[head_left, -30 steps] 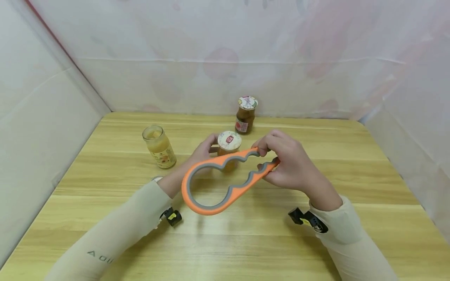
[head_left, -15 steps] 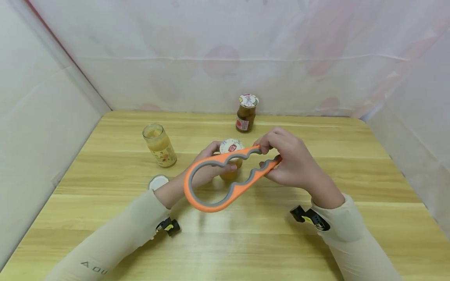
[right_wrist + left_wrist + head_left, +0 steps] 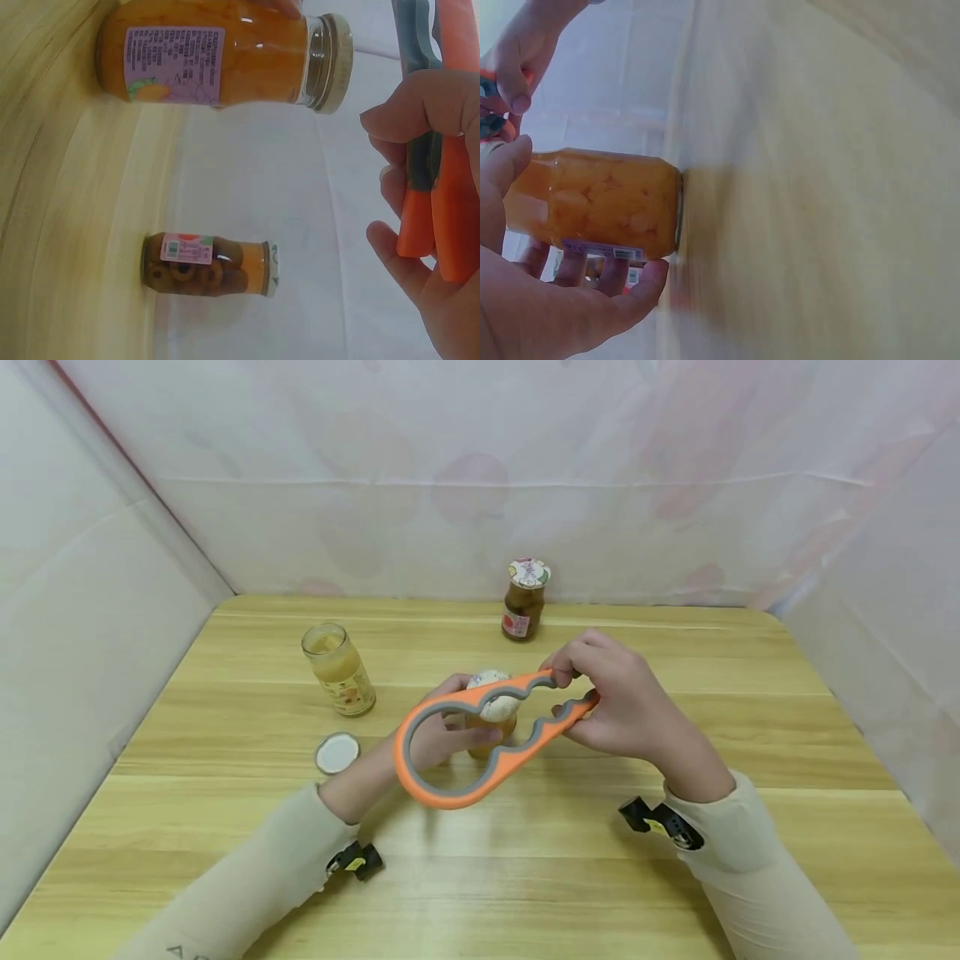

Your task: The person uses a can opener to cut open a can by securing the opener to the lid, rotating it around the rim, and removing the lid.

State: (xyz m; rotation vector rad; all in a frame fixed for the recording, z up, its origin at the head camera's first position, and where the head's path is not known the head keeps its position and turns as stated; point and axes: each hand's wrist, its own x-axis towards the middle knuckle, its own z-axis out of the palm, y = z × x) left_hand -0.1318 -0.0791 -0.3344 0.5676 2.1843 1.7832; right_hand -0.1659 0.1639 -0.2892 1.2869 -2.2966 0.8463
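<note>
My left hand (image 3: pixel 435 743) grips a glass jar of orange fruit pieces (image 3: pixel 615 199), thumb on the near side and fingers round the far side. Its pale lid (image 3: pixel 337 64) is on. The jar's base is at the table top or just above it; I cannot tell which. My right hand (image 3: pixel 618 706) holds an orange jar opener (image 3: pixel 450 800) with grey scalloped inner edges by its two handle ends. In the head view the opener's loop crosses in front of the left hand and partly hides the jar. The opener is apart from the lid in the right wrist view.
A lidless jar of yellow contents (image 3: pixel 345 681) stands at the left of the wooden table (image 3: pixel 480 893). In front of it lies a loose white lid (image 3: pixel 337 753). Towards the back stands a capped jar of dark fruit (image 3: pixel 525 602). Pale curtains (image 3: pixel 337 527) enclose the table.
The left hand has drawn the jar of orange fruit nearer the body, beneath the opener. As the left forearm moved, the loose lid came into full view. The right hand has hardly moved.
</note>
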